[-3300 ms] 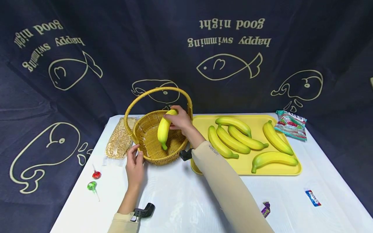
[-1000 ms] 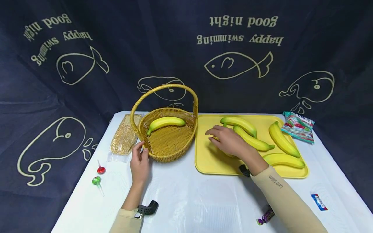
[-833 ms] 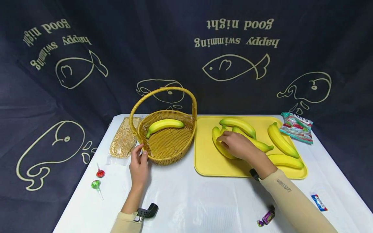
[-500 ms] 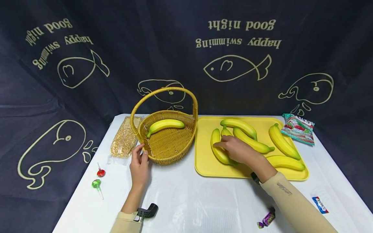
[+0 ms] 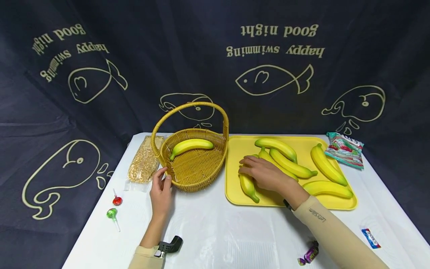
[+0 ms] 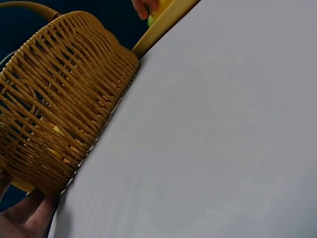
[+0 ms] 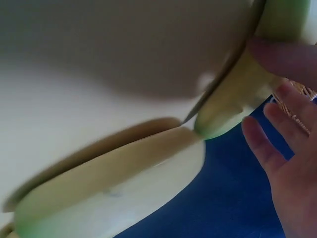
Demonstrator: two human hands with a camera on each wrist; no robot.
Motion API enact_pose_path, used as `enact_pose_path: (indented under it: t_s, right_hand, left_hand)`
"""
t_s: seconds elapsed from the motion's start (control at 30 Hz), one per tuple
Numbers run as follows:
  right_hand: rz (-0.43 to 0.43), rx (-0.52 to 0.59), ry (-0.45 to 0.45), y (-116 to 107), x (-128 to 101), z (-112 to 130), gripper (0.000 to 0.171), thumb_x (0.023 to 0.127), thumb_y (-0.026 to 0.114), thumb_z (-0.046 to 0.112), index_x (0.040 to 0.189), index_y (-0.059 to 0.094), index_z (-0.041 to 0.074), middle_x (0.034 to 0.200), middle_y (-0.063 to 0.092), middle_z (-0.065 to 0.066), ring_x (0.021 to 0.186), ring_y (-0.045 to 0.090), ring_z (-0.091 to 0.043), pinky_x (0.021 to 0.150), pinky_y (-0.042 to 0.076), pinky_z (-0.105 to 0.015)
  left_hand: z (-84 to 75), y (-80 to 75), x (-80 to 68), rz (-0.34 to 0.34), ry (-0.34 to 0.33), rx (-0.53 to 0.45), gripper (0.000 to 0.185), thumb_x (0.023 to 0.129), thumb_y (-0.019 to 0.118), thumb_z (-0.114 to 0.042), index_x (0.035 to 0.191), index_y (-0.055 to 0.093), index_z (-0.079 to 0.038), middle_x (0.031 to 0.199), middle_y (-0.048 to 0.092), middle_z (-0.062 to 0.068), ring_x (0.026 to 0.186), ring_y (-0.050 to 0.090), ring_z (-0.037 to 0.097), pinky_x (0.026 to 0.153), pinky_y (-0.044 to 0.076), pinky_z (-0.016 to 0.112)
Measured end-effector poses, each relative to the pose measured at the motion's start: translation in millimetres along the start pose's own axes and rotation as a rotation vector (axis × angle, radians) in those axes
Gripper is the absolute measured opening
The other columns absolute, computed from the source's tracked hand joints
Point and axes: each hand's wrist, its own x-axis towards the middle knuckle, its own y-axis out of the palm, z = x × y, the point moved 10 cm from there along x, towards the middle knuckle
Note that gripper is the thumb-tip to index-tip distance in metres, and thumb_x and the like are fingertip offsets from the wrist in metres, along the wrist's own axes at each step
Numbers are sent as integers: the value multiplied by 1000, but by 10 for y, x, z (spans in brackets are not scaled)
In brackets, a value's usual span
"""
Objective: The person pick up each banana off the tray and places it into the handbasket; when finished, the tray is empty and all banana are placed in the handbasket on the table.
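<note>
My left hand holds the near left rim of a wicker basket, with its fingertips also at the woven wall in the left wrist view. One banana lies inside the basket. Over the left part of a yellow tray, my right hand grips a banana, its lower end pointing toward me. Thumb and fingers lie on either side of this banana in the right wrist view; the hand hides part of it. Several other bananas lie on the tray to the right.
A bag of corn kernels lies left of the basket. Red and green lollipops are at the left. A teal snack bag touches the tray's far right corner. Purple and blue wrapped sweets lie in front.
A banana held earlier by my right hand now lies in the basket. The right hand went to the tray, and the leftmost banana there has turned and shifted left. My left hand stays at the basket.
</note>
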Motion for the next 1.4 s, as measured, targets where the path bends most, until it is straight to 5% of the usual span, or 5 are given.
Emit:
enact_pose_path:
  t_s: [0.1, 0.4, 0.83, 1.07, 1.4]
  right_hand:
    - [-12, 11, -17, -22, 5, 2, 40, 85, 61, -6, 118, 65, 17, 125, 57, -5, 121, 47, -27, 103, 38, -41]
    - [-79, 68, 25, -387, 125, -10, 49, 79, 71, 3, 124, 60, 19, 124, 56, 1, 117, 48, -20, 101, 40, -38]
    - [-194, -38, -34, -943, 857, 388, 49, 80, 76, 14, 126, 60, 11, 130, 55, -3, 117, 47, -21, 99, 40, -33]
    - [-81, -145, 14, -759, 1459, 526, 42, 82, 76, 24, 120, 63, 14, 115, 61, 1, 108, 51, -19, 92, 44, -32]
    - [141, -172, 166, -261, 1960, 381, 31, 86, 68, 18, 116, 65, 26, 107, 63, 2, 99, 58, -20, 73, 51, -40]
  left_hand:
    - [-2, 4, -6, 5, 0, -5, 35, 102, 50, -16, 133, 49, -2, 139, 49, 10, 115, 57, 31, 84, 52, 39]
    - [-11, 2, -6, 1, 9, -9, 34, 101, 49, -14, 133, 49, -1, 139, 49, 13, 116, 56, 33, 82, 53, 29]
    - [-6, -4, 4, -4, 1, 3, 34, 101, 50, -14, 133, 49, -2, 138, 50, 12, 117, 55, 33, 79, 50, 17]
    - [253, -35, 59, -31, -2, 18, 33, 102, 50, -21, 133, 52, -11, 138, 51, 5, 117, 56, 27, 82, 53, 33]
    - [349, -10, 58, -29, -18, -12, 34, 101, 52, -25, 133, 52, -14, 140, 49, 2, 120, 54, 26, 82, 53, 27]
